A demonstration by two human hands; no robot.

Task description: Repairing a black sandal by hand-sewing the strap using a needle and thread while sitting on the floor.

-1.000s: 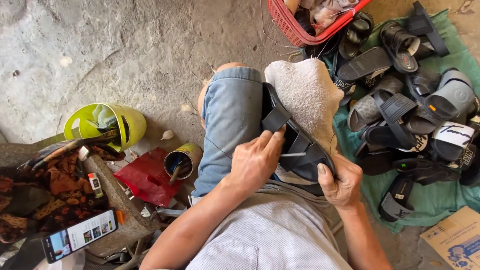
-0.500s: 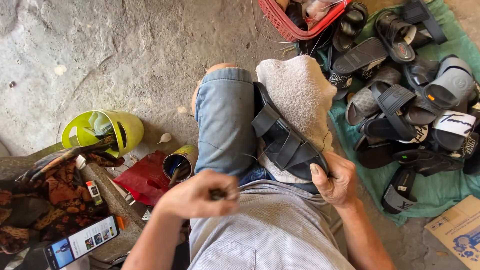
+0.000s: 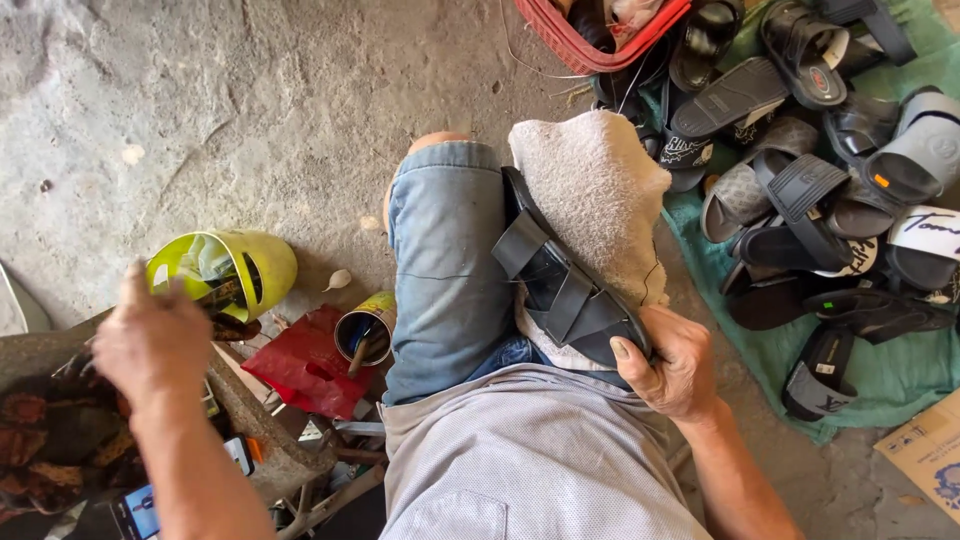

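Note:
A black strapped sandal (image 3: 560, 285) lies between my knees, against a white towel (image 3: 595, 190) draped over my right leg. My right hand (image 3: 675, 360) grips the sandal's heel end. My left hand (image 3: 150, 335) is out to the left, over a stone block (image 3: 262, 435) and beside a yellow-green plastic container (image 3: 245, 265). Its fingers are curled and blurred; I cannot tell whether it holds anything. My left thigh wears blue denim shorts (image 3: 445, 265).
A small tin (image 3: 362, 333) with a stick in it and a red plastic bag (image 3: 305, 362) sit by my left leg. Several dark sandals (image 3: 810, 190) lie on a green cloth (image 3: 880, 375) at the right. A red basket (image 3: 590, 40) stands at the top, and a phone (image 3: 140, 510) lies at the lower left.
My left hand left the sandal and swung out to the left, toward the yellow-green container. My right hand stayed on the sandal's heel end.

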